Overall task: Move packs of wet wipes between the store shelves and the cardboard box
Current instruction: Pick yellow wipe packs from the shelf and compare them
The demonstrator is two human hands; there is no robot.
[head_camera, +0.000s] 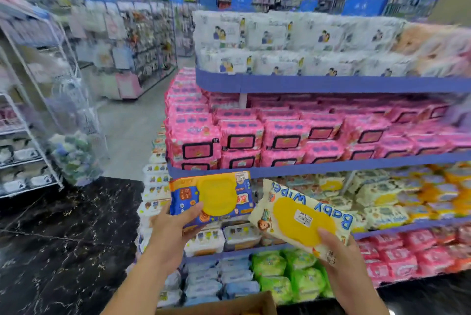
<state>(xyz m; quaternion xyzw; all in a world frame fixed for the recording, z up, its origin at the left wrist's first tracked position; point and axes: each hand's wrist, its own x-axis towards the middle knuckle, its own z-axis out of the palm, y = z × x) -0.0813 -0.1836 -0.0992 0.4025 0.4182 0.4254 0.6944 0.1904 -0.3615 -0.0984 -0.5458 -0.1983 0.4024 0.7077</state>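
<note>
So, left hand: gripped the lower left corner of a blue wipes pack, thumb curled over its front, fingers hidden behind.
Blue wipes pack: was held upright before the shelving, yellow lid facing the camera, level with the shelf edge below the pink packs.
Right hand: clasped a cream Baby Wipes pack from below, thumb pressed on its yellow lid.
Cream Baby Wipes pack: was tilted, lettering upside down, price sticker on the lid, just beside the blue pack.
Cardboard box: lay at the bottom edge, beneath both forearms; only a brown flap showed.
Green packs: filled the lowest shelf behind the right hand.
</note>
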